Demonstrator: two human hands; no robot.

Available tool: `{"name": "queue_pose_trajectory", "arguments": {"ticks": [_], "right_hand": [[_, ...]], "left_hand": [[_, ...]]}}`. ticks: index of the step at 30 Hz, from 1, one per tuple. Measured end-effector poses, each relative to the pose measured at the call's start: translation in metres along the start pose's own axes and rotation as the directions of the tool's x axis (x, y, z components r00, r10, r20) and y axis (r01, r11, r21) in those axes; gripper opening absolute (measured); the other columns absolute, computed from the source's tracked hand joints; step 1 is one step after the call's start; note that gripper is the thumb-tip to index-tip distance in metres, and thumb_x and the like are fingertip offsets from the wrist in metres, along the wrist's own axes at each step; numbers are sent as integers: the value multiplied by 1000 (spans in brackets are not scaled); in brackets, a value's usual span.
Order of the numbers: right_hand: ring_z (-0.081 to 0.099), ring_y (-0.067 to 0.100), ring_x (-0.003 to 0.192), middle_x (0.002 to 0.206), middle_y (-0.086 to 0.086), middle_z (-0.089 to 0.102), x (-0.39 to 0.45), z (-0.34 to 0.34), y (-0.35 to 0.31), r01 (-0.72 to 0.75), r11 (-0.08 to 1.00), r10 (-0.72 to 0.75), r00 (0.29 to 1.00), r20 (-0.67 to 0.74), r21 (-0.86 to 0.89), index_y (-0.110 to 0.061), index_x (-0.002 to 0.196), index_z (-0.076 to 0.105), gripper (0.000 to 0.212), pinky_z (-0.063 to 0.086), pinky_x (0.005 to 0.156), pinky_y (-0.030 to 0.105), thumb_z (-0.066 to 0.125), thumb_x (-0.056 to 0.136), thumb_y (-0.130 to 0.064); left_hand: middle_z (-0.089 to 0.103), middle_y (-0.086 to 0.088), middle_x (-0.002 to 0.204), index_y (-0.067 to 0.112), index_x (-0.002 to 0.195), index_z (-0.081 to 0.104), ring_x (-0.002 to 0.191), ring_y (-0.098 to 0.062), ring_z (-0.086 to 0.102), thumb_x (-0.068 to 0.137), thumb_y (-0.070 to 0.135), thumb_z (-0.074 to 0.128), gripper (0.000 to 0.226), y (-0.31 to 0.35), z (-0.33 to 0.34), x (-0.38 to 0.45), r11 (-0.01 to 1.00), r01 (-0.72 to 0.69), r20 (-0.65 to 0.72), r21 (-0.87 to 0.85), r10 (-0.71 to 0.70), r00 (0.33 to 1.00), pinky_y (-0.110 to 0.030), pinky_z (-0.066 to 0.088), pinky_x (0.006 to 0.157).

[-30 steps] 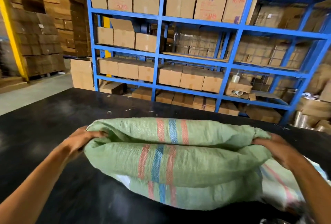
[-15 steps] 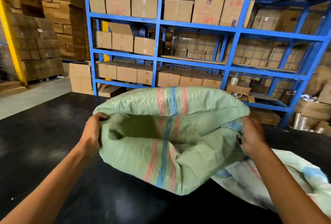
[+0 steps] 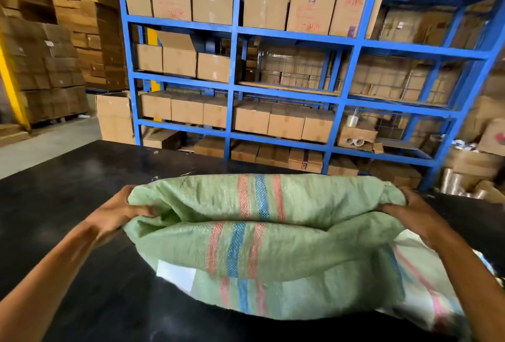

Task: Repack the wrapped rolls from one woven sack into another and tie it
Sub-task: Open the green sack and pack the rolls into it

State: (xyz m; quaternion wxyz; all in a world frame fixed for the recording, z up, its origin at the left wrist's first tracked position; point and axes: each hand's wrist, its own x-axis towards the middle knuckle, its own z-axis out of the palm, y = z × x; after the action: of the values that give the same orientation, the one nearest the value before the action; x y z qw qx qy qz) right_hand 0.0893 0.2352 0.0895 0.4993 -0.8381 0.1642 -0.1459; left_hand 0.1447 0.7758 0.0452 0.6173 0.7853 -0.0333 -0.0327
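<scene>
Warehouse, blue racking (image 3: 235,90) full of cartons behind a black table (image 3: 54,218). Left hand (image 3: 117,213) grips the left edge of the green woven sack (image 3: 259,232), fingers curled into the fabric. Half a second ago the mouth was held up and gaping; now it's pulled wide and flat, low over the table. Right hand (image 3: 407,216) grips the right edge. Second sack (image 3: 426,287) lies underneath at right. No rolls visible; likely still shaking it open, loading not yet started.

Red and purple markings on shelved cartons (image 3: 311,11), none legible
</scene>
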Motion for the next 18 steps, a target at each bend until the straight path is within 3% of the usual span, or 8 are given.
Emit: {"name": "queue_pose_trajectory", "arguments": {"ticks": [2,4,6,8,10,13,15,18], "right_hand": [[59,29,99,111,14,64,0,8,-6,32,991,-54,985,-165,-133,-11,112,59,42,46,83,36,78,75,-14],[58,32,103,117,18,63,-3,20,-12,82,982,-130,946,-297,-169,-6,118,57,44,45,86,37,74,78,-10],[53,33,115,127,19,56,-9,32,-17,134,990,-139,912,-385,-39,-5,127,49,46,40,89,31,65,84,-4],[48,28,121,134,14,50,-14,44,-23,187,973,-122,917,-381,138,-8,135,40,49,35,93,27,57,89,-4],[51,26,114,131,9,51,-17,63,-25,121,943,-37,964,-263,311,-13,136,41,44,40,96,31,52,94,-14],[56,22,84,117,19,61,-10,69,-12,-135,841,188,981,-49,524,-13,110,57,26,46,76,30,47,95,-32],[62,28,75,90,16,68,-7,46,-1,-279,770,267,958,106,574,-14,100,63,33,51,72,32,60,80,-40],[68,29,60,71,12,70,4,4,20,-323,719,274,945,176,615,-12,98,65,62,57,59,33,76,40,-31]], "left_hand": [[66,-17,100,12,110,55,88,-34,67,69,17,82,50,-8,5,11,988,24,-162,155,2,987,-48,57,76],[66,-13,98,14,107,59,87,-31,65,79,21,74,33,-12,17,20,952,72,-407,297,58,911,-50,54,82],[66,-14,101,12,110,61,89,-34,63,84,23,66,29,-8,31,24,929,111,-543,354,108,833,-47,53,82],[64,-17,108,8,115,58,95,-34,62,87,22,58,31,-5,41,29,976,92,-591,197,43,805,-41,51,73],[63,-17,109,7,113,58,99,-34,62,89,22,49,29,-2,51,33,987,-9,-543,-161,-81,836,-41,53,72],[67,-13,94,11,106,63,90,-31,62,90,26,41,31,7,58,25,787,29,-301,-616,-270,915,-44,51,82],[65,-12,73,9,85,62,74,-29,61,84,23,41,26,10,48,13,724,148,-150,-673,-330,932,-41,48,73],[62,-12,57,8,66,61,50,-28,63,64,21,46,20,2,29,9,762,225,-75,-607,-337,938,-34,48,61]]}}
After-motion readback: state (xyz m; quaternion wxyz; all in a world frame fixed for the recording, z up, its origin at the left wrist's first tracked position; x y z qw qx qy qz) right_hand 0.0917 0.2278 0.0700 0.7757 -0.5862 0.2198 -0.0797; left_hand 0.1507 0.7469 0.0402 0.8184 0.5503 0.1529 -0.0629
